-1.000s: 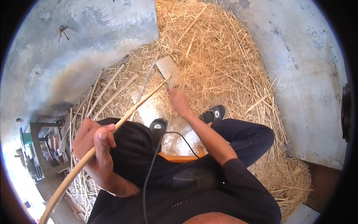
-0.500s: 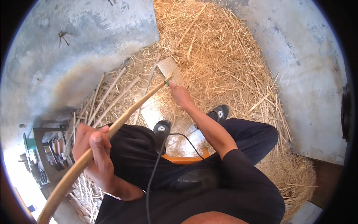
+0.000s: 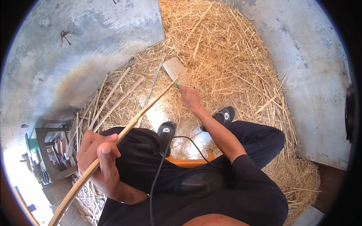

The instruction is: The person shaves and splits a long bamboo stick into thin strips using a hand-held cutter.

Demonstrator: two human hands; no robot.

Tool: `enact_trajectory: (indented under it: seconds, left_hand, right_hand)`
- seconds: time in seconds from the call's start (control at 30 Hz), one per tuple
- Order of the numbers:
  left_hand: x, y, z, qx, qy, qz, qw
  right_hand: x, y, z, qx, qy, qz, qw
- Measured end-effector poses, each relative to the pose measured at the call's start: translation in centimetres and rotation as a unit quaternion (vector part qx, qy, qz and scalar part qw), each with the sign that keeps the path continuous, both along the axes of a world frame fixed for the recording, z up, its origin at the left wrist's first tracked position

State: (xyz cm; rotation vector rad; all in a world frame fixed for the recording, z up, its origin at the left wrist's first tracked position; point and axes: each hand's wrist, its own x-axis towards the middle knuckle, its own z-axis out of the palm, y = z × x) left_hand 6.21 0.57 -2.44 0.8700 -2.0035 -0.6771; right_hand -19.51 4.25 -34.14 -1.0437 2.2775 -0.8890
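My left hand [image 3: 98, 158] grips a long, pale bamboo strip [image 3: 128, 128] near its lower part; the strip runs up and to the right across my knee. Its far tip meets a broad cleaver-like blade [image 3: 175, 68] lying over the straw. My right hand [image 3: 189, 98] is stretched forward and closed around the blade's handle, right at the strip's tip. I sit low with both black-trousered legs bent, and my two dark shoes [image 3: 166, 132] rest on the straw.
A big heap of yellow straw [image 3: 226, 56] covers the concrete floor [image 3: 75, 45] ahead. Several split bamboo strips [image 3: 113, 98] lie at the left of the heap. A small rack of tools [image 3: 49, 154] stands at lower left. A black cable [image 3: 166, 169] crosses my lap above an orange stool edge [image 3: 188, 162].
My right hand and the blade have shifted slightly forward and right along the strip's tip. My left hand has kept its grip on the strip and sits lower in view.
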Motion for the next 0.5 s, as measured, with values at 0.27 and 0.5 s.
enact_trajectory:
  seconds: [0.27, 0.5]
  left_hand:
    - [0.2, -0.5, 0.1, 0.009, -0.004, -0.017, 1.000]
    - [0.3, 0.1, -0.2, 0.051, 0.015, 0.015, 0.998]
  right_hand:
    - [-0.7, 1.7, -6.5, 0.131, 0.045, -0.130, 0.982]
    - [-0.6, 4.9, -7.3, -0.008, 0.005, -0.099, 0.995]
